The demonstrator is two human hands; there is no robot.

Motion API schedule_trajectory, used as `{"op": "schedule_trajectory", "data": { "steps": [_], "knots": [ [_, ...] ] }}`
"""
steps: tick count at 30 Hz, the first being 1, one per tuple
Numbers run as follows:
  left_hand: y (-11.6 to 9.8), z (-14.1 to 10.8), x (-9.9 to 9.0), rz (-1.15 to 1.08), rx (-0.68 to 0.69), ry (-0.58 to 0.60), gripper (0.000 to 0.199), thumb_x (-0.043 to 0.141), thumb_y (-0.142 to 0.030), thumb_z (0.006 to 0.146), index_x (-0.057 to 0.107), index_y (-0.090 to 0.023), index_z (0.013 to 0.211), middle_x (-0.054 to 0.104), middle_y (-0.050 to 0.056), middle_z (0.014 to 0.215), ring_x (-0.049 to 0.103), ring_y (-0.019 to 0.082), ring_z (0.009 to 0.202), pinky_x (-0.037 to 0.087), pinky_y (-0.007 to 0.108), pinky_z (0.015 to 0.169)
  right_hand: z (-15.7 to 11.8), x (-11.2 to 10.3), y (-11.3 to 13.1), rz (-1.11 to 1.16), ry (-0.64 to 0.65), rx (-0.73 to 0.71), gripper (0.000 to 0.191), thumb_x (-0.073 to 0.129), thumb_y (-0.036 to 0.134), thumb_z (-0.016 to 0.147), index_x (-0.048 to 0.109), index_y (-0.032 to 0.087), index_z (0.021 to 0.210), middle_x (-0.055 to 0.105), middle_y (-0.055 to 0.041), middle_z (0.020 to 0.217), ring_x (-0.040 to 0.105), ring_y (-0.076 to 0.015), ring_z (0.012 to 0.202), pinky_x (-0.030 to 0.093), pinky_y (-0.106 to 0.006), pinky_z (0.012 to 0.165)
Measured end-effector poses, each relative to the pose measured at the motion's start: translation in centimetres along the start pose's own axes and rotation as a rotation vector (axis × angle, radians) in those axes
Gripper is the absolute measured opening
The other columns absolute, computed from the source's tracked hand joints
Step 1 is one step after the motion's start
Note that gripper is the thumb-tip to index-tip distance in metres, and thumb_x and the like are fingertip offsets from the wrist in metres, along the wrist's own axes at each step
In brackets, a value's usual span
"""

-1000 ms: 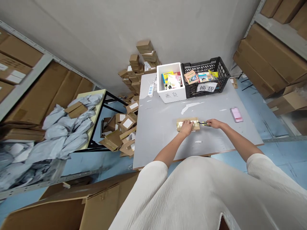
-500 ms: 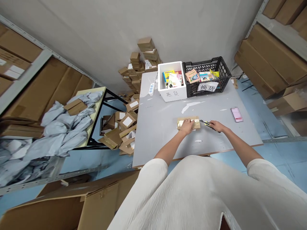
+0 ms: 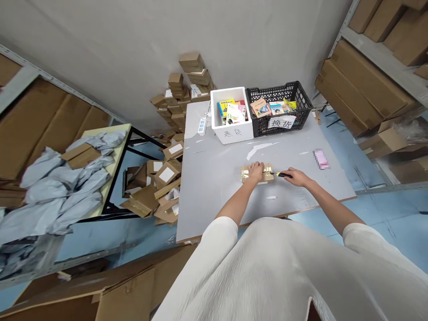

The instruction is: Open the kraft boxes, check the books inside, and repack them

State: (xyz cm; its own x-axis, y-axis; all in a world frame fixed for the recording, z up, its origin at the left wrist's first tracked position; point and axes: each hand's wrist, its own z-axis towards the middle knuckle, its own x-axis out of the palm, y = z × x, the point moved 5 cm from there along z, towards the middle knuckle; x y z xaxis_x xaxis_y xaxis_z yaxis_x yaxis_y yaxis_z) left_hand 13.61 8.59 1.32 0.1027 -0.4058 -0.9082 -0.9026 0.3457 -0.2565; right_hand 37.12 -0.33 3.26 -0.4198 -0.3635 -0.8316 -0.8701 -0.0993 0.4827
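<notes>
A small taped cardboard box point(image 3: 245, 174) lies on the grey table point(image 3: 214, 191) in front of me. My left hand point(image 3: 256, 172) grips it from above, fingers across its top. In my right hand point(image 3: 296, 177) is a box cutter point(image 3: 282, 174) with black and yellow on its handle, fingers closed round it. The cutter's tip reaches the right end of the box, at the taped top; how deep the blade sits is too small to tell.
Behind the box stand a white foam bin point(image 3: 233, 133) and a black crate point(image 3: 302, 111), both holding books. A power strip point(image 3: 202, 126) and a blurred pink item point(image 3: 321, 159) lie on the table. Cardboard boxes point(image 3: 167, 174) pile up at left, near grey bags point(image 3: 80, 178).
My right hand has brought the box cutter leftward onto the box's right end. My left hand stays on the box. The whole view has shifted slightly.
</notes>
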Motion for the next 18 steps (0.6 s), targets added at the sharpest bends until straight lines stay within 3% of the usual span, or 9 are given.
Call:
{"op": "schedule_trajectory", "data": {
  "steps": [3,7,11,18],
  "knots": [
    [0.1,-0.2,0.1,0.01,0.019,-0.056,0.038,0.052,-0.02,0.105,0.062,-0.025,0.14,0.064,0.016,0.141,0.051,0.035,0.133,0.038,0.048,0.108,0.2,0.3,-0.3,-0.042,-0.008,-0.005,0.049,0.061,0.035,0.105,0.069,0.033,0.153,0.071,-0.0106,0.125,0.071,-0.027,0.103,0.054,-0.034,0.09],
    [-0.1,-1.3,0.9,0.023,0.077,-0.144,0.051,0.039,-0.025,0.11,0.05,-0.024,0.16,0.057,0.019,0.158,0.047,0.036,0.141,0.035,0.051,0.114,0.4,1.0,-0.6,-0.007,-0.024,-0.007,0.048,0.063,0.034,0.104,0.07,0.034,0.152,0.071,-0.0103,0.123,0.071,-0.0271,0.104,0.055,-0.035,0.091],
    [-0.3,-2.0,1.7,0.038,0.065,-0.167,0.06,0.03,-0.023,0.111,0.041,-0.023,0.17,0.046,0.018,0.172,0.044,0.037,0.148,0.035,0.055,0.116,0.5,2.3,-0.5,0.046,-0.077,0.005,0.048,0.058,0.037,0.107,0.068,0.031,0.154,0.069,-0.0115,0.126,0.07,-0.0281,0.109,0.056,-0.036,0.095],
    [-0.2,-2.2,2.4,0.075,0.062,-0.187,0.063,0.025,-0.02,0.111,0.04,-0.02,0.172,0.042,0.017,0.177,0.044,0.036,0.151,0.034,0.056,0.12,0.4,3.7,-1.1,0.036,-0.167,0.001,0.05,0.055,0.038,0.108,0.065,0.032,0.157,0.069,-0.0117,0.127,0.069,-0.0291,0.111,0.056,-0.04,0.099]
  ]
}}
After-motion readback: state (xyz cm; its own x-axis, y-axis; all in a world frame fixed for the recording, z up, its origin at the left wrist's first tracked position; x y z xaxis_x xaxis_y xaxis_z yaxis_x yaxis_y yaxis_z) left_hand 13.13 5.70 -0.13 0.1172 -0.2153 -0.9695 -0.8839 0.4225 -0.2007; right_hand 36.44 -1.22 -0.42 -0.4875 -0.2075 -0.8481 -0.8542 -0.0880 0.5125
